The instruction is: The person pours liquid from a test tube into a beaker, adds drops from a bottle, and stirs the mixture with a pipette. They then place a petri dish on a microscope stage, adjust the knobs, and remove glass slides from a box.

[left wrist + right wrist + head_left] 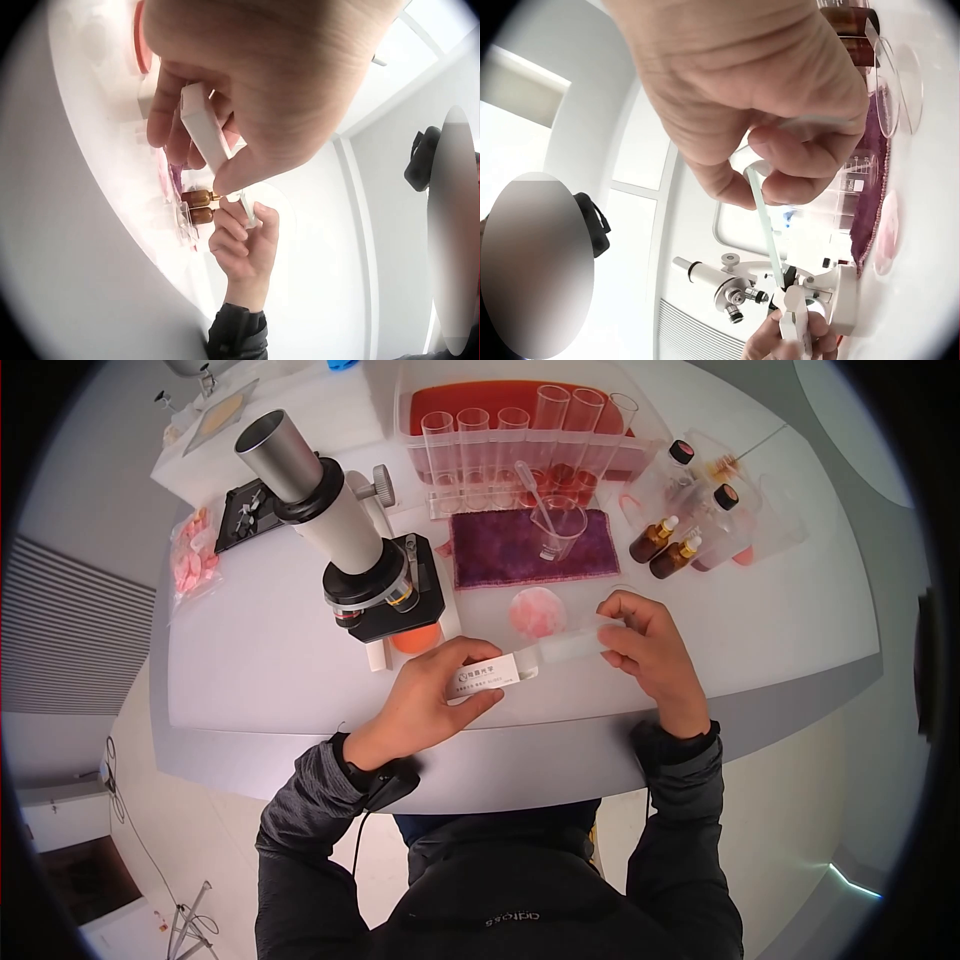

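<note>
My left hand [425, 695] grips a small white printed box [485, 676], its open end facing right; the left wrist view shows the box [202, 124] between thumb and fingers. My right hand [650, 650] pinches a translucent flat strip [570, 646] that spans to the box's opening. In the right wrist view the strip [766, 229] looks thin and pale green, held between thumb and fingers. Whether its far end is still inside the box, I cannot tell. A round dish with pink and white contents [537, 612] lies just behind the strip.
A microscope [345, 530] stands at left. Behind are a rack of glass tubes [475, 455], a tub of red liquid [430, 405] and a beaker with a dropper [556, 532] on a purple cloth [490, 555]. Brown dropper bottles [652, 541] and clear bottles [712, 525] stand at right.
</note>
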Demonstrator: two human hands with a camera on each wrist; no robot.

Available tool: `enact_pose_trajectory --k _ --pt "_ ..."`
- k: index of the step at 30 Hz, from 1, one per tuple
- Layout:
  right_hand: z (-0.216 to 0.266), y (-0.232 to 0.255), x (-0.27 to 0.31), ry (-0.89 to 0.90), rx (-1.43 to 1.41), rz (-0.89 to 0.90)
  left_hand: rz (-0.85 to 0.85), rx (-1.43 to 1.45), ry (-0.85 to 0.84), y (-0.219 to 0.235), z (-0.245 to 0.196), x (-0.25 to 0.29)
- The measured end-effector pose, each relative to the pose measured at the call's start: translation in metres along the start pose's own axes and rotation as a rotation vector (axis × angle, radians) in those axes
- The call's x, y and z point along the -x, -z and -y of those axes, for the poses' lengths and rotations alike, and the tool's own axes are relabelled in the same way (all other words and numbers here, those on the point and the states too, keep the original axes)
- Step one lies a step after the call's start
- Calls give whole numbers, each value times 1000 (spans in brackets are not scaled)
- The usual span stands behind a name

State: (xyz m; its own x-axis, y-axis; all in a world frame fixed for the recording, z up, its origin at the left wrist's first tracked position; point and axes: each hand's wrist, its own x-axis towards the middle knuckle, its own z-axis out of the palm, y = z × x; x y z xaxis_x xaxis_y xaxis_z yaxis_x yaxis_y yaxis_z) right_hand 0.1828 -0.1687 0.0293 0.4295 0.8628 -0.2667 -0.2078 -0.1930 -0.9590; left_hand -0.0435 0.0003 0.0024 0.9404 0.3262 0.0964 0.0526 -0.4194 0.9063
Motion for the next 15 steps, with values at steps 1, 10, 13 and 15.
enact_pose_trajectory --k 1,10,13,15 --pt "0 0 0 2 -11 -1 -1 -1 0 0 0 0" --pt "0 2 1 31 -90 -7 -2 2 -14 0 0 0" --pt "-2 4 1 51 -146 19 7 13 16 1 -3 1" --pt "-2 4 1 54 -184 38 15 10 14 1 -4 1"
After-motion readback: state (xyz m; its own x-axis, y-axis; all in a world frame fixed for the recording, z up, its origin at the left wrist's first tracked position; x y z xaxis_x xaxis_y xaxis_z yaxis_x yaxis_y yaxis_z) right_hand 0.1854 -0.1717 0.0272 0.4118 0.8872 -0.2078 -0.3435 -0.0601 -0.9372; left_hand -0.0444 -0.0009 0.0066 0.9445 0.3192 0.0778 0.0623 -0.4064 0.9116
